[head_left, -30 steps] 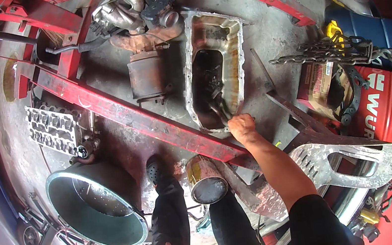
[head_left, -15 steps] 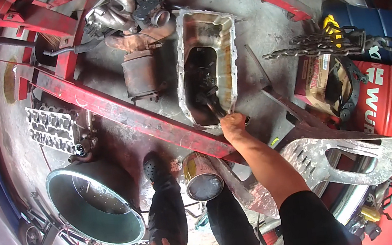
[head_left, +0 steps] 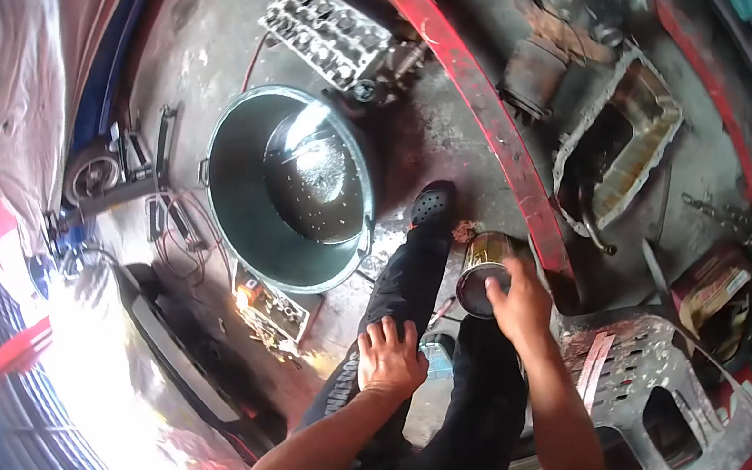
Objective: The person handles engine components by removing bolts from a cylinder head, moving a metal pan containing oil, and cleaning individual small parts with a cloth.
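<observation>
Using 2 hands (head_left: pixel 522 301) (head_left: pixel 390 358) — right holding 1 can (head_left: pixel 480 280), left touching 1 leg (head_left: pixel 406 290).

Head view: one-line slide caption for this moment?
Right hand holding a metal can, left hand on the left trouser leg, with a round tub and a cylinder head on the floor.

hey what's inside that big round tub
The tub holds what looks like dark liquid, with bright glare and scattered pale specks showing. Anything beneath the surface is hidden, and the glare masks part of it.
</observation>
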### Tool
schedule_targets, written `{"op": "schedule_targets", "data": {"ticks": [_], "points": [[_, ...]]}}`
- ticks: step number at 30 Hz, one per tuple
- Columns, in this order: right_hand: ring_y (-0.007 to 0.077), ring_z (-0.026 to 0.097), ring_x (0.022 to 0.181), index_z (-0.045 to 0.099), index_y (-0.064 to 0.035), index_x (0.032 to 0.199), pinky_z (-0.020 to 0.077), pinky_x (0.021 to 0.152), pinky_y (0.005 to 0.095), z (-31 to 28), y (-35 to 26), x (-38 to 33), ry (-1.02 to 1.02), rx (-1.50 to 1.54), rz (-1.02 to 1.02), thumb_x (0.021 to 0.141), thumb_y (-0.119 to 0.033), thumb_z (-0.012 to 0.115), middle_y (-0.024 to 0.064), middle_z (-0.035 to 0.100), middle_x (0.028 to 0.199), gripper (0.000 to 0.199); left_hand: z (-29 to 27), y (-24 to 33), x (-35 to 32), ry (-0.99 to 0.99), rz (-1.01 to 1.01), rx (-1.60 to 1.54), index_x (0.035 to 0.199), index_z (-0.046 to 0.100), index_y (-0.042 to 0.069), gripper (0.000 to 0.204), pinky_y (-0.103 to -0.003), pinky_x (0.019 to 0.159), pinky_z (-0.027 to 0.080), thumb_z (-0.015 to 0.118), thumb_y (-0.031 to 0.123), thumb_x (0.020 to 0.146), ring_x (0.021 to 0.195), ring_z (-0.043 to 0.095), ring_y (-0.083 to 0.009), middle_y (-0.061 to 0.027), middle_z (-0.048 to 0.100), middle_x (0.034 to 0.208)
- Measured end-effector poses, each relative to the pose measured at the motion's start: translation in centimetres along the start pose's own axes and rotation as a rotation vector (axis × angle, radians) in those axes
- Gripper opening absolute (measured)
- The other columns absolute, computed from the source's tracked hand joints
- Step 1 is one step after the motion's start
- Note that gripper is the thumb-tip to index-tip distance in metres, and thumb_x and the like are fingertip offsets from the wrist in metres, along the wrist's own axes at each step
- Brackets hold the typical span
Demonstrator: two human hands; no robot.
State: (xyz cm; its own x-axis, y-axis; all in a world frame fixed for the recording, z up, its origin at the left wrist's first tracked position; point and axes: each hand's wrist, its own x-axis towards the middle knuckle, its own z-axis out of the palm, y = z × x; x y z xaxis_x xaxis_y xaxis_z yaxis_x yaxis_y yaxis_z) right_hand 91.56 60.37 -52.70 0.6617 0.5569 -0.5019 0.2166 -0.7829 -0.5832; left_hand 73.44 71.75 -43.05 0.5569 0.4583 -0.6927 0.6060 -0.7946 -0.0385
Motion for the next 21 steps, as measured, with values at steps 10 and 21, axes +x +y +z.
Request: {"op": "schedule_targets", "data": {"ticks": [10, 21], "points": [[0.0206, 0.068, 0.094, 0.052, -0.0048, 0.132, 0.0525, 0.085, 0.0330, 10.3, 0.6, -6.3, -0.403, 0.364, 0.309, 0.086, -0.028, 0.076, 0.0122, 0.070, 0.106, 0.056, 2.7, -7.4, -8.8, -0.046, -0.410, -0.216, 0.125, 0.058, 0.011, 0.054, -0.058, 0.103, 0.034, 0.067, 0.035, 0.078, 0.125, 0.041, -0.0452, -0.0258, 0.044, 0.137], [0.0257, 0.054, 0.118, 0.039, -0.0091, 0.135, 0.0450, 0.098, 0.0474, 36.6, -11.3, 2.7, -0.239, 0.995, 0.762, 0.088, -0.024, 0.074, 0.0113, 0.054, 0.130, 0.060, 15.9, -27.1, -12.2, -0.357, -0.662, -0.376, 0.130, 0.053, 0.008, 0.058, -0.051, 0.101, 0.041, 0.063, 0.033, 0.079, 0.124, 0.046, -0.0387, -0.0206, 0.048, 0.134]]}}
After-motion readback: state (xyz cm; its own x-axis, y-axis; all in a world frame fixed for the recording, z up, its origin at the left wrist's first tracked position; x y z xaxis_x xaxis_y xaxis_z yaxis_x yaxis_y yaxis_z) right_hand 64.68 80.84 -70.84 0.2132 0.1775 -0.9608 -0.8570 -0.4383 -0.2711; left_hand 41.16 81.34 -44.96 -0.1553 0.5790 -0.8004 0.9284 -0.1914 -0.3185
